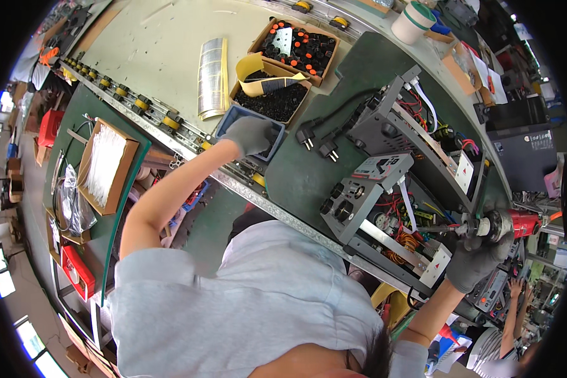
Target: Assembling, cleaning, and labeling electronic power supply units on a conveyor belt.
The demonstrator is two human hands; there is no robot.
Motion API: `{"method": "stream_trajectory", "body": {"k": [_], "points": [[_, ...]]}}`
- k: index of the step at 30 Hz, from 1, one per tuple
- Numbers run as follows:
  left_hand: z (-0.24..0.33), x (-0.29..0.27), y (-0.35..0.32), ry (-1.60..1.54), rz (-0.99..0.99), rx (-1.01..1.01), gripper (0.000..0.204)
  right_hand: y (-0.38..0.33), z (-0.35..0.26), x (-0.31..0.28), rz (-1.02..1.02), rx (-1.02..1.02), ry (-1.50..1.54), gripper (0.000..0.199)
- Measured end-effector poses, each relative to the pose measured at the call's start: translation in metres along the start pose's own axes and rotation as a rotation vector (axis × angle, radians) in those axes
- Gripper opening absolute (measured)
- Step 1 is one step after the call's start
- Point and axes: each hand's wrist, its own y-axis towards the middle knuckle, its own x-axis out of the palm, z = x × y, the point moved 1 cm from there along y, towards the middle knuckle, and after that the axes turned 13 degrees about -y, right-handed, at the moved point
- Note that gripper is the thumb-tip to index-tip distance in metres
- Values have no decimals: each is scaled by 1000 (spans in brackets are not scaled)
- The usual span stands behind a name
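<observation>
My left hand (pixel 249 135), in a grey glove, reaches down into a small blue bin (pixel 225 120); its fingertips are hidden there. The grey-gloved right hand (pixel 475 261) is wrapped round a red and silver power screwdriver (pixel 498 225). The tool lies level, its long bit pointing left over the open side of the nearer unit (pixel 365 189). This dark grey electrical unit has front knobs, and red wires, a copper coil and a white ribbon cable show inside. Behind it sits a second open unit (pixel 390 129) of the same kind.
A box of black screws (pixel 271 106) with a yellow strip and a box of black and orange knobs (pixel 321 47) stand behind the bin. Two plugs (pixel 315 143) lie on the green board (pixel 296 183). A roller rail (pixel 142 104) borders it; white ties (pixel 104 164) fill a left-hand box.
</observation>
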Motion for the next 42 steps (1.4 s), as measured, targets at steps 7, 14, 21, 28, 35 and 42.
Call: {"method": "stream_trajectory", "body": {"k": [7,14,21,28,35,42], "points": [[-32,-17,-30,-1502,-146,-167,22,8,3,-6,7,21,83,62],[-42,-10,-38,-1926,-274,-166,20,10,-3,-5,-58,-18,152,54],[-25,-20,-44,-2107,-312,-176,27,10,-41,-18,-233,-265,456,57],[63,-50,-38,-2075,-282,-54,28,5,-59,-34,295,-528,256,69],[237,-56,-22,-1696,-831,230,25,12,-81,-42,-124,-516,672,58],[330,-13,-9,-1577,-1015,201,27,0,-82,-58,188,-628,482,49]]}}
